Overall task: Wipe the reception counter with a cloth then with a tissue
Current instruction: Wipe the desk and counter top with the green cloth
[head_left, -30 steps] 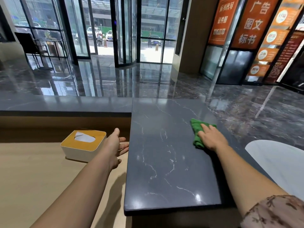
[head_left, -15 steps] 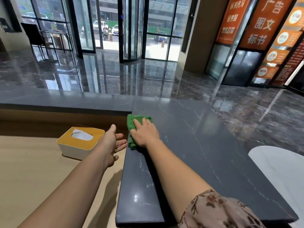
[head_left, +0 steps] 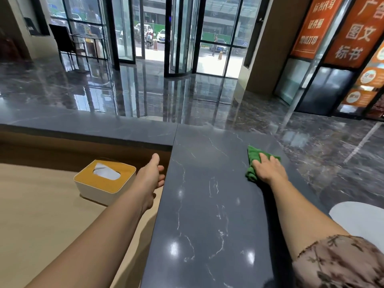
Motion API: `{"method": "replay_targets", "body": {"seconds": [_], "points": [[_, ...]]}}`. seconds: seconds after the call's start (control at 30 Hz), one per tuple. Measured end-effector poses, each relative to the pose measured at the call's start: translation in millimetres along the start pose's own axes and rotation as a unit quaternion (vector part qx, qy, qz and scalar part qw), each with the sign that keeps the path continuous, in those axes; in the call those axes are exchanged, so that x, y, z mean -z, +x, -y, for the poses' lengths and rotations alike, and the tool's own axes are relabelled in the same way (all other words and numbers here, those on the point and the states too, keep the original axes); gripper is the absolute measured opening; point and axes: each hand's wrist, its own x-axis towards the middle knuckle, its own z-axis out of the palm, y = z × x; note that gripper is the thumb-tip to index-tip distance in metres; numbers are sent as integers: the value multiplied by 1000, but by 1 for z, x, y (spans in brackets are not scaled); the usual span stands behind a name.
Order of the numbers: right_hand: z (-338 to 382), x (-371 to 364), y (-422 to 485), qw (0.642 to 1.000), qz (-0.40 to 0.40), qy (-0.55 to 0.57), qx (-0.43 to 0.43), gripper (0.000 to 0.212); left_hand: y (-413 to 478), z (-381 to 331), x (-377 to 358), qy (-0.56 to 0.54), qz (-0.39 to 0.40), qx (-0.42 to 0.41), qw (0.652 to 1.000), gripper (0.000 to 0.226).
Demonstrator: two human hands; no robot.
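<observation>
The dark stone surface point(head_left: 207, 204) is cut off at the bottom of the view. Next to it is a lower wooden surface point(head_left: 41, 215) with a tissue box point(head_left: 105, 181) on it. The left hand point(head_left: 150, 175) hangs in the air by the stone edge, fingers loose and a little apart. The right hand point(head_left: 268, 169) presses flat on the green cloth point(head_left: 254, 161), fingers straight, hiding about half of it. Half a second ago the hand and cloth were at the left edge. Now they are near the right edge.
</observation>
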Motion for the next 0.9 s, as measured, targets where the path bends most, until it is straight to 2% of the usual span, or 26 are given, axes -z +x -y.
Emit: {"method": "replay_targets", "body": {"seconds": [0.1,0.2,0.33,0.5,0.63,0.73,0.83,0.9], "points": [[20,1,15,1000,14,-1,-2,61,1,-2,7,-2,-2,9,1000,59],[57,-3,21,999,29,-10,38,61,1,-1,17,-14,-10,15,1000,59],[138,-21,13,986,46,-21,161,60,2,1,31,-28,-22,20,999,60],[231,-44,-15,942,77,-20,326,63,5,4,43,-40,-36,26,998,61],[233,-42,-24,915,35,-9,402,60,7,10,51,-55,-44,34,997,60],[228,-41,-33,878,8,-47,477,51,7,16,53,-70,-52,44,995,59],[229,-38,-44,867,15,-97,489,58,2,20,51,-75,-49,52,995,62],[229,-37,-51,859,6,-124,497,54,-2,23,50,-82,-47,51,994,62]]}}
